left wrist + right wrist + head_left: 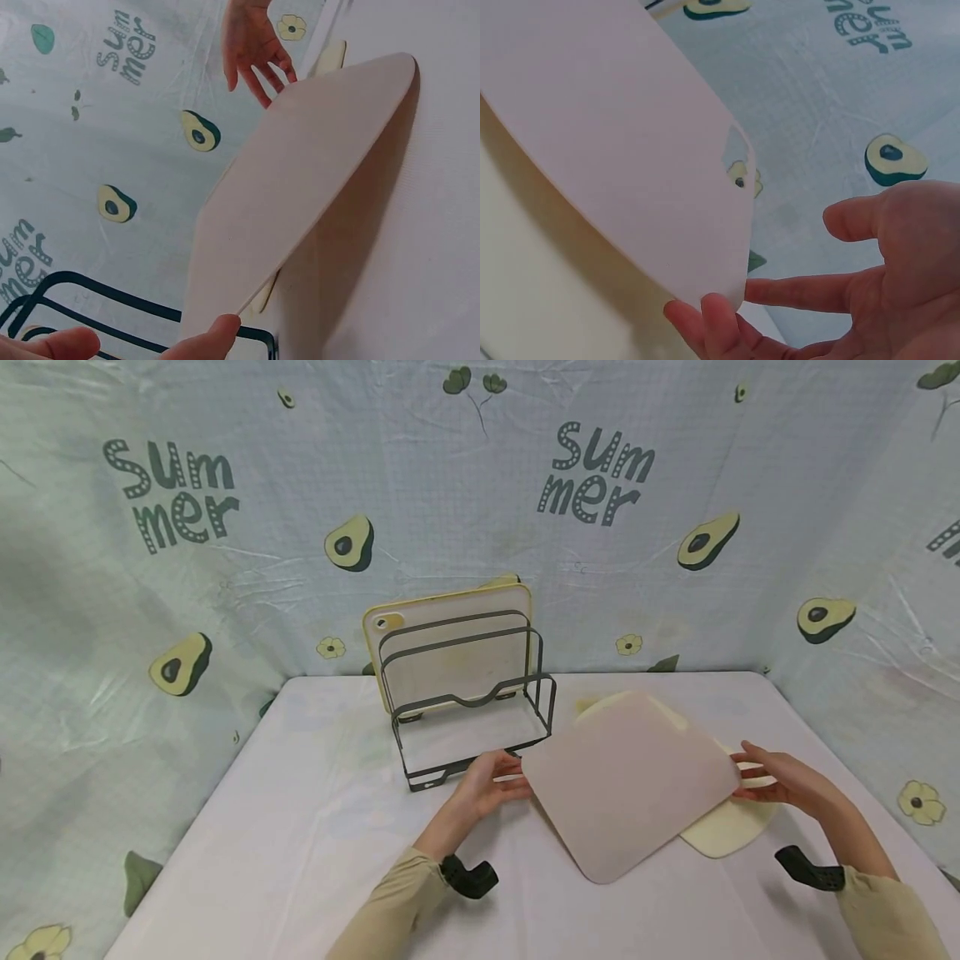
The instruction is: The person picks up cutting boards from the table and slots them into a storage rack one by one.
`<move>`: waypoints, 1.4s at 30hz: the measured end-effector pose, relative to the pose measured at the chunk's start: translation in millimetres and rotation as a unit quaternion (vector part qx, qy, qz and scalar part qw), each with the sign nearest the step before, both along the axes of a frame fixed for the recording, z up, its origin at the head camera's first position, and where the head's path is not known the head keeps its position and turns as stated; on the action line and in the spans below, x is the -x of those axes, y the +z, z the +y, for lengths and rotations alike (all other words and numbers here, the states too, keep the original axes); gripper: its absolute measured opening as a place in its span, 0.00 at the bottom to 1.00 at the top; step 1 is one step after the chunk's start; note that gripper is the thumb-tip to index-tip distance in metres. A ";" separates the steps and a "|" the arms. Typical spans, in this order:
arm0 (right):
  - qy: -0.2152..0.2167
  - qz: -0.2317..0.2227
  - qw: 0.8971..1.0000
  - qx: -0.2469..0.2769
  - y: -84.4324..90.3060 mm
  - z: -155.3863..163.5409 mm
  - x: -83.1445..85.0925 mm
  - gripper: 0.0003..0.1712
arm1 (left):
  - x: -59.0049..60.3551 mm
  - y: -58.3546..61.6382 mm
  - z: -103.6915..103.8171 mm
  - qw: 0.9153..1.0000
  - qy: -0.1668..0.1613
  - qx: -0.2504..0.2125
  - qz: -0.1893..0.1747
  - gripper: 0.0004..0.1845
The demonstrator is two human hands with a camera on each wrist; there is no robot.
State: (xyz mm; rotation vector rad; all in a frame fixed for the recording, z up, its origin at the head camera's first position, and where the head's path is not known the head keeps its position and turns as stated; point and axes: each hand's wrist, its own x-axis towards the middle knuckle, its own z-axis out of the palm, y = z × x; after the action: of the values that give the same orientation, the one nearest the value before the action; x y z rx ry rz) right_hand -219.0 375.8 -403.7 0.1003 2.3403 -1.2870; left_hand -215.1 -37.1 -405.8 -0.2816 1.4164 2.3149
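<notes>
A pale pink cutting board (630, 785) is tilted above the table, with a shadow beneath it in the left wrist view. Fingertips of my left hand (487, 787) touch its left corner, close to the front of the dark wire rack (465, 697). At the opposite corner, fingers of my right hand (787, 781) touch the board from both sides, the thumb held away in the right wrist view. A handle cutout (737, 150) pierces the board near that side. Partly hidden under it, a cream board (727, 831) lies on the table.
In the rack's back slot leans a white cutting board (450, 660) with a yellow rim and a corner hole. A cloth (465, 468) printed with avocados and lettering hangs behind the table (315, 852). Each wrist wears a black strap piece.
</notes>
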 end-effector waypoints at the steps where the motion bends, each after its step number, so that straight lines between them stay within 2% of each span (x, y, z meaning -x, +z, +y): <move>1: 0.000 0.007 1.000 0.006 0.7 -0.4 -1.2 0.44 | -1.2 2.0 -0.7 1.000 -0.001 0.003 0.009 0.09; 7: 0.002 0.036 0.999 0.040 6.6 -5.9 -7.4 0.43 | -8.6 17.7 -5.7 0.997 0.005 0.026 0.066 0.18; 11: -0.003 0.054 0.998 0.039 10.2 -10.8 -9.6 0.43 | -12.0 28.0 -10.0 0.994 0.001 0.031 0.105 0.23; 15: -0.007 0.077 0.996 0.047 13.5 -13.9 -11.4 0.42 | -15.1 37.2 -13.5 0.991 -0.003 0.022 0.133 0.25; 19: -0.011 0.100 0.992 0.080 16.3 -15.5 -13.1 0.39 | -18.6 45.6 -15.8 0.988 0.000 0.017 0.156 0.23; 26: -0.029 0.119 0.976 0.179 21.5 -22.6 -18.6 0.22 | -25.5 56.5 -20.3 0.980 0.008 0.028 0.197 0.24; 31: -0.042 0.122 0.962 0.239 26.0 -35.5 -21.3 0.15 | -28.0 64.4 -26.3 0.974 0.026 0.038 0.224 0.24; 35: -0.048 0.135 0.957 0.254 30.2 -49.3 -21.2 0.20 | -29.8 71.4 -33.9 0.968 0.040 0.047 0.244 0.25; 39: -0.050 0.151 0.956 0.246 35.0 -62.1 -18.2 0.28 | -33.0 77.8 -41.1 0.964 0.059 0.060 0.253 0.25; 42: -0.043 0.161 0.957 0.237 39.0 -70.5 -14.1 0.30 | -37.0 82.5 -46.0 0.960 0.079 0.078 0.255 0.25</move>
State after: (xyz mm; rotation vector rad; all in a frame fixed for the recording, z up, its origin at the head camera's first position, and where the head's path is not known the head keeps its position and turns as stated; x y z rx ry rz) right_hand -204.9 305.3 -364.7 -0.1772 2.2228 -1.9989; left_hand -178.1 -83.1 -323.3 0.1862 1.8844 2.5219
